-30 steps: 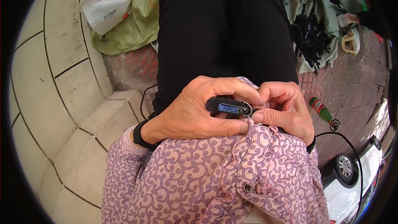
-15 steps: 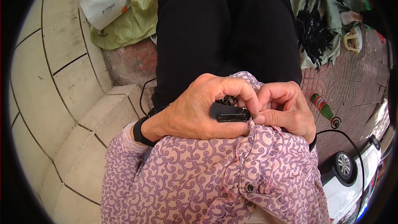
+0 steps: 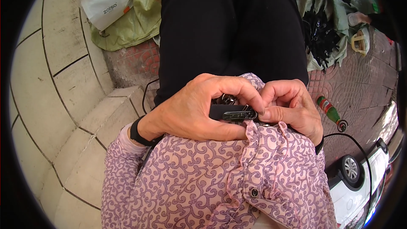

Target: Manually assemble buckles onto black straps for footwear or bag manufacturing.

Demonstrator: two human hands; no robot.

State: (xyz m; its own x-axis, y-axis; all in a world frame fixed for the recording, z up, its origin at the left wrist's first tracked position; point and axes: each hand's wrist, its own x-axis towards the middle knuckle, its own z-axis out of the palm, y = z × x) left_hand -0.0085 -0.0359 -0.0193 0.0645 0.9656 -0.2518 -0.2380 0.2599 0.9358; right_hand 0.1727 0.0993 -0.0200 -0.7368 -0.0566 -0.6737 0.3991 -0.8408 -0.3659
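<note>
Both hands meet over my lap, in front of a pink and purple patterned shirt [image 3: 186, 169]. A black strap-like piece with a shiny, narrow black clip [image 3: 237, 115] lies in the curl of my left hand [image 3: 193, 108]. That hand's forefinger and thumb close around it, the fingertip at the clip's right end. My right hand [image 3: 292, 108] is closed, thumb and forefinger pinched together right at that same end; what sits between them is hidden. Above the clip, a small dark metal buckle-like part [image 3: 228, 99] shows inside my left hand.
Black trousers [image 3: 233, 29] cover my legs. A pile of black straps [image 3: 320, 36] lies on a green sack at the right. Nearby are a green bottle [image 3: 330, 109] and a white car [image 3: 356, 191]. A white bag [image 3: 106, 4] rests on green sacking at the left, beside tiled steps [image 3: 123, 106].
My left hand and wrist have shifted slightly left. The strap piece lies flatter, with more of the clip showing. My right hand stays pinched at its end.
</note>
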